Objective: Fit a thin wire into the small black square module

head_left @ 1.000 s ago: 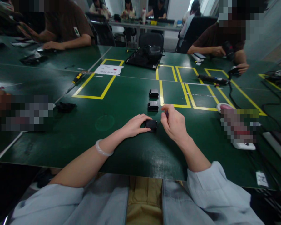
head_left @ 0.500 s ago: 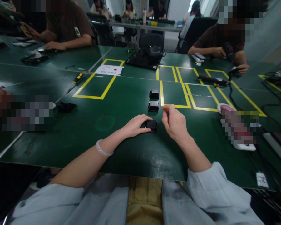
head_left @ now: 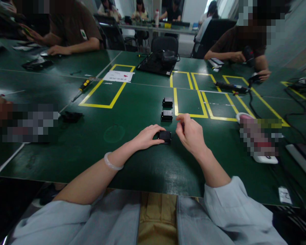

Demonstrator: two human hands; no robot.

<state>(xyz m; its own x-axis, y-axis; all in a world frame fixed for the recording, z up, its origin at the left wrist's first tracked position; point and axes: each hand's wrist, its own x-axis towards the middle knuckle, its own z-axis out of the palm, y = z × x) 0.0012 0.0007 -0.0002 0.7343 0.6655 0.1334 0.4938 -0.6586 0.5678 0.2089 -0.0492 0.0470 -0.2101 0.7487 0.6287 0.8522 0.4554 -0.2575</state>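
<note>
My left hand point(head_left: 148, 136) rests on the green table point(head_left: 132, 160) and grips a small black box point(head_left: 165, 136) from its left side. My right hand point(head_left: 190, 134) hovers just right of that box with fingers pinched together; a small dark item shows between the fingertips, too small to identify. Two more small black boxes point(head_left: 166, 115) point(head_left: 167, 102) lie in a row beyond the held one, beside a yellow taped line.
Yellow taped rectangles point(head_left: 105, 92) mark the table. A yellow-handled screwdriver point(head_left: 83, 85) lies far left, a black tray point(head_left: 156, 63) at the back, a white dish point(head_left: 243, 116) and cables at the right. Other people sit across at left and right.
My right hand has shifted slightly left toward the black box. My left hand stays on the box.
</note>
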